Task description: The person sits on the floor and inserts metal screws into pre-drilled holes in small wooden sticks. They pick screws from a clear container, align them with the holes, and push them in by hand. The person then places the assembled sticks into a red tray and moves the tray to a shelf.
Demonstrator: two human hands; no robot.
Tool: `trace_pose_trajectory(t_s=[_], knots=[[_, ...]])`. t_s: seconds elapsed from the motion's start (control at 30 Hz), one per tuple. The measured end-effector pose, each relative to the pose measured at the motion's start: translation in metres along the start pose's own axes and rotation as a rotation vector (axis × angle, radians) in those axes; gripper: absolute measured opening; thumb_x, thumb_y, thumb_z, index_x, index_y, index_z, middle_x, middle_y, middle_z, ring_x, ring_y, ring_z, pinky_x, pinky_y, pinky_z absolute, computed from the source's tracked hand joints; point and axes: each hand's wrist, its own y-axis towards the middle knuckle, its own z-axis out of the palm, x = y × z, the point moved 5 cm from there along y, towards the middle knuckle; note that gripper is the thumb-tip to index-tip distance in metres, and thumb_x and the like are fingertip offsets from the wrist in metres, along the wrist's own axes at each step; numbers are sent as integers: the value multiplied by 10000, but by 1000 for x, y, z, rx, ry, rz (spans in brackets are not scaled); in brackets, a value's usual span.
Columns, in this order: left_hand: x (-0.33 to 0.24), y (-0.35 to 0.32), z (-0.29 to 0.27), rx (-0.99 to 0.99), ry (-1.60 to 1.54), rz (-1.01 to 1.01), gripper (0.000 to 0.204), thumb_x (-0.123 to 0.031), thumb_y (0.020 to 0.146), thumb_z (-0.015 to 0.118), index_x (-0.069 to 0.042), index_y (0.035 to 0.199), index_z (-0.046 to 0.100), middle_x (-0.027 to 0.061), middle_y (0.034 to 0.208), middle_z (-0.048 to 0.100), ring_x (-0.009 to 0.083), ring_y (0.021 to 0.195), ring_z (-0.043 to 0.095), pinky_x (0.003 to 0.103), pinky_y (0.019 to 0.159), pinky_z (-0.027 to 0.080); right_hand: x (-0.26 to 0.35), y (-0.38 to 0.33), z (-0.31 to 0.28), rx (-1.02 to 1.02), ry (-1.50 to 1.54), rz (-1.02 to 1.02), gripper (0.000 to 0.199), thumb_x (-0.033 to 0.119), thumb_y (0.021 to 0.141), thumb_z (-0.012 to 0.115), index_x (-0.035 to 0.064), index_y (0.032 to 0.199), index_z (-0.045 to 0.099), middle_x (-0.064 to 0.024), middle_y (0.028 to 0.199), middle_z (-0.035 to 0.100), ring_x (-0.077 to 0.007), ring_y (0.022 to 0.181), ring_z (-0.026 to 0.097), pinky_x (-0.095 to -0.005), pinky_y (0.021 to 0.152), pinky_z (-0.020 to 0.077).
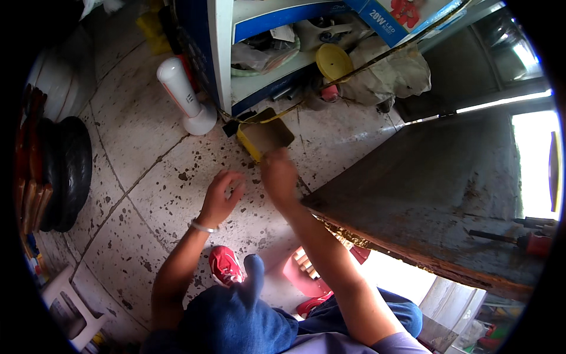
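A small yellow tray-like box (249, 143) with a brownish inside lies on the speckled tile floor by the shelf's foot. My right hand (279, 176) is at its near edge, smeared by motion. Whether its fingers grip the box cannot be made out. Just left of it, my left hand (222, 197) hovers above the floor with nothing in it, fingers bent and apart, a pale bangle (204, 226) on the wrist. A black piece (231, 128) sits beside the box's far left corner.
A white cylindrical lamp-like device (184, 94) stands left of the shelf (223, 59). Black tyres (73, 174) are at far left. A dark worn bench (413, 194) juts in at right. A yellow round lid (333, 62) and a plastic sack (386, 74) lie by the shelf.
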Motion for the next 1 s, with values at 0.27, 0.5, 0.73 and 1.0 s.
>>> trace_pose_trajectory(t_s=[0.27, 0.5, 0.73, 1.0], knots=[[64, 115, 10, -206, 959, 328, 377, -187, 824, 650, -21, 1150, 560, 143, 1115, 584, 289, 963, 595, 364, 827, 488, -18, -9, -20, -196, 38, 82, 136, 127, 769, 666, 90, 889, 616, -123, 980, 570, -331, 869, 574, -430, 749, 411], [108, 143, 28, -92, 1051, -49, 330, -215, 811, 640, -43, 1085, 574, 141, 931, 660, 270, 750, 667, 372, 632, 540, -27, -6, -25, -330, 161, 161, 121, 85, 785, 646, 61, 893, 597, -166, 1035, 569, -354, 911, 563, -451, 741, 423], [88, 148, 19, 53, 910, -152, 464, -364, 734, 702, -44, 1036, 554, 138, 746, 665, 296, 652, 669, 394, 571, 535, -30, 6, -13, -418, 236, 251, 116, 45, 799, 620, 66, 908, 589, -165, 1052, 568, -376, 914, 558, -437, 752, 448], [20, 98, 4, -84, 574, -109, 428, -400, 719, 701, -79, 943, 528, 133, 688, 644, 316, 615, 647, 429, 542, 514, -34, 12, 1, -329, 62, 150, 175, 44, 773, 620, 78, 943, 605, -139, 1088, 579, -344, 959, 566, -450, 799, 431]])
